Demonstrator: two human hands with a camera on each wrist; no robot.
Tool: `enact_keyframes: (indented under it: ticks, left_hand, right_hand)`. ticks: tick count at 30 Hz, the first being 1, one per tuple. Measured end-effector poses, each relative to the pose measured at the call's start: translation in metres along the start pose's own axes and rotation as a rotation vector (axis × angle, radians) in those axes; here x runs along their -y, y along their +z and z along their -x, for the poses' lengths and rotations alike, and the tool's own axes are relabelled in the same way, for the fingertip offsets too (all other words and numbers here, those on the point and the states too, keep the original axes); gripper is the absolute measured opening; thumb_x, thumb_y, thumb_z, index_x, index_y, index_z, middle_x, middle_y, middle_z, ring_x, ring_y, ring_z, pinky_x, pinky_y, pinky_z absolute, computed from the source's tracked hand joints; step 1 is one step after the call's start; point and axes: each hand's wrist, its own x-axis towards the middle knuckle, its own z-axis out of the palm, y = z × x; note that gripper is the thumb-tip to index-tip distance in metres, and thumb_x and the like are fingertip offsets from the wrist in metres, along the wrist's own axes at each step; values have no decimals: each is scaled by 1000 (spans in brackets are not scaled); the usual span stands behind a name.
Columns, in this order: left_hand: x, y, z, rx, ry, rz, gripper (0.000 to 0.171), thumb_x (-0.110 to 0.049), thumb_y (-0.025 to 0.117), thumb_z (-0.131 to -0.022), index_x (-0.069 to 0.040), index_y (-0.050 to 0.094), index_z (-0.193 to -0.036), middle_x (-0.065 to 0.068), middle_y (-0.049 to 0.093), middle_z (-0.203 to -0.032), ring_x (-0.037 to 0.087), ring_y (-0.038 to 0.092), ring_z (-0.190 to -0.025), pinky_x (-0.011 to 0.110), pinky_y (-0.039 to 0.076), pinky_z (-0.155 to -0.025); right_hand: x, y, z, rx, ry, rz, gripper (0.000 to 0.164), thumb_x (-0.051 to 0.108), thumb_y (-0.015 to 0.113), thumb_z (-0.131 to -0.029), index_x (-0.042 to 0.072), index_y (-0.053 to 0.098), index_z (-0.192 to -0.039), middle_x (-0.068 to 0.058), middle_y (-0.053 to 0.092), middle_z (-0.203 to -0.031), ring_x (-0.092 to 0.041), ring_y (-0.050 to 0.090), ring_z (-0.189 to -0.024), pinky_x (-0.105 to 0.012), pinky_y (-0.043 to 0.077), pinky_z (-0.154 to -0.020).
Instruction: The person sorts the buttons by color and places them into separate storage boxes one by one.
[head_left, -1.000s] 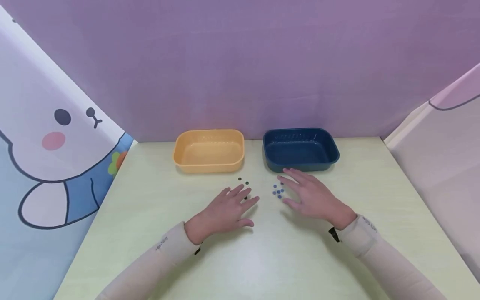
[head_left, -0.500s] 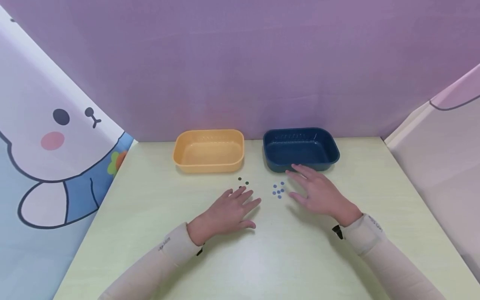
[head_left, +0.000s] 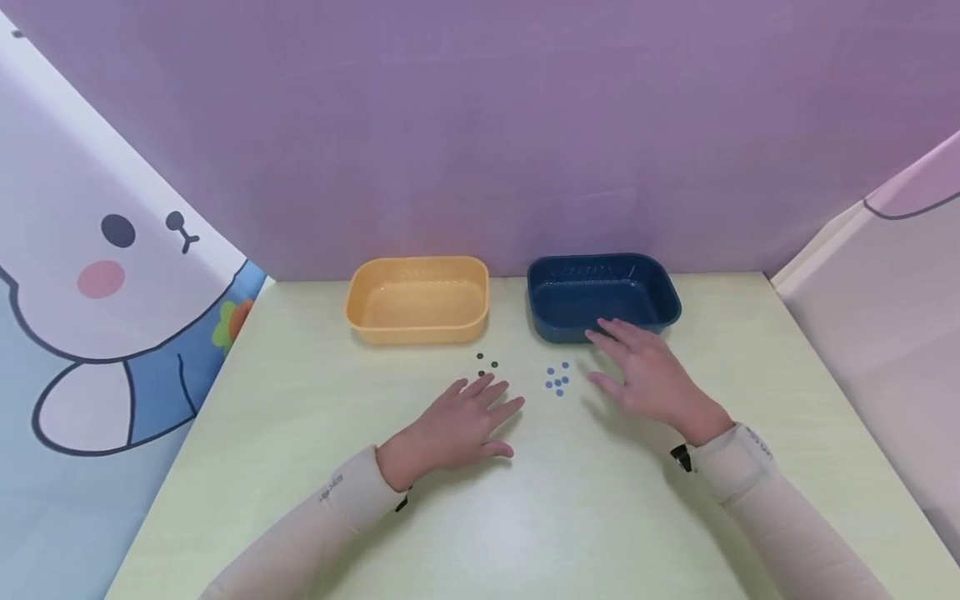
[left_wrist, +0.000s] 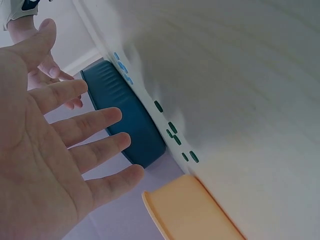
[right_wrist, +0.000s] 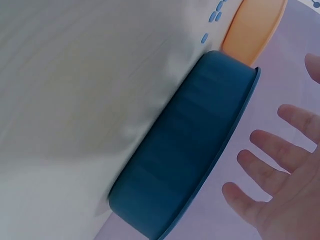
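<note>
A light-topped table (head_left: pixel 247 433) stands indoors in a small staged booth (head_left: pixel 225 100), walled on three sides. A plain purple backdrop (head_left: pixel 480 150) rises along the far edge, faintly creased like cloth; a pale-blue panel (head_left: pixel 60 525) printed with a cartoon animal (head_left: pixel 138 317) slants along the left side, and a whitish panel (head_left: pixel 885 325) with a pink patch (head_left: pixel 918 179) borders the right. Whether the booth belongs to a home, lab or shop cannot be told.

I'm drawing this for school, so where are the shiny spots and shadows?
Head view: pale glare on the table, soft shadows by the left hand and right hand; left wrist view: dimmer, grey shadow across the table; right wrist view: also dim, hazy shadow beside the dark blue tray.
</note>
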Motion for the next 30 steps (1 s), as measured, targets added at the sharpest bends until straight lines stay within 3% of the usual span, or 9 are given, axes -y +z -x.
enact_keyframes:
  ticks: [11, 23, 30]
  left_hand:
    - [0, 5, -1, -12, 1, -8, 73, -64, 52, -97, -22, 41, -155, 12, 41, -157, 34, 33, -146, 58, 37, -111]
    - [0, 8, -4, -12, 1, -8, 72, -63, 52, -97, -22, 40, -156, 12, 40, -157, 34, 33, -147, 58, 38, -110]
    - [2, 8, -5, -23, 14, -17, 72, -63, 53, -97, -22, 42, -155, 12, 42, -156, 35, 35, -145, 59, 39, -109]
  right_hand:
    - [-8, 0, 1, 23, 68, -9, 62, 37, 67, -96, 3, 52, -145, -26, 44, -150, -47, 37, -139, -67, 27, -111]
    - [-15, 2, 3, -7, 85, -20, 61, 34, 69, -94, 0, 53, -143, -27, 46, -149, -47, 39, -138, -69, 29, -109]
    - [-22, 4, 4, -66, 69, -30, 59, 28, 72, -92, -2, 56, -140, -29, 49, -145, -49, 43, -134, -68, 35, -105]
